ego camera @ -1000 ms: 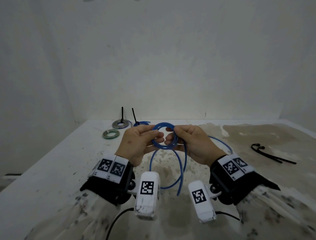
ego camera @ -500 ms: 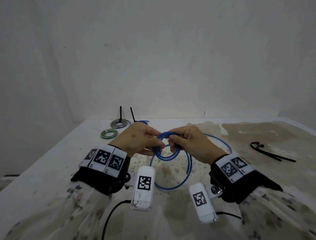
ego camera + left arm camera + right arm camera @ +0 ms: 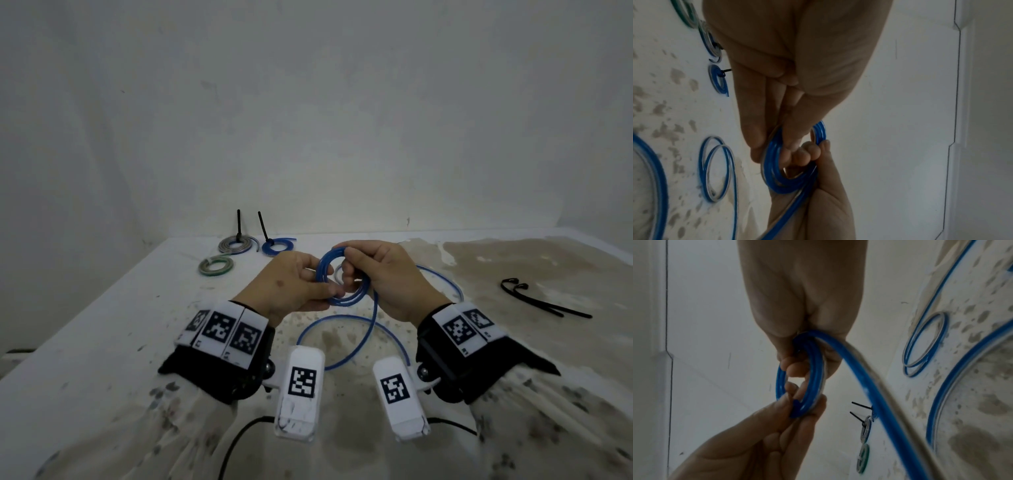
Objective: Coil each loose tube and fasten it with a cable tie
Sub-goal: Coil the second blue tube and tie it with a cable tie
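Note:
A small coil of blue tube [image 3: 324, 270] is held up above the table between both hands. My left hand [image 3: 310, 284] pinches its near-left side between thumb and fingers. My right hand [image 3: 356, 270] grips the coil's top and right side, with fingers curled through the ring. The left wrist view shows the coil [image 3: 774, 175] with the left fingertips [image 3: 789, 146] on it. From the right wrist, the coil [image 3: 815, 363] has fingers hooked through it. The loose tail of the tube [image 3: 373, 318] drops from the coil and loops over the table.
Three tied coils lie at the back left: grey [image 3: 236, 246], blue [image 3: 276, 247], green [image 3: 215, 266]. Loose black cable ties [image 3: 541, 301] lie on the stained right part of the white table [image 3: 102, 325]. Walls close the back and left.
Both hands have kept hold of the coil. The right hand has shifted onto its top edge and the coil has tilted. The loose tail has spread into a wider loop on the table.

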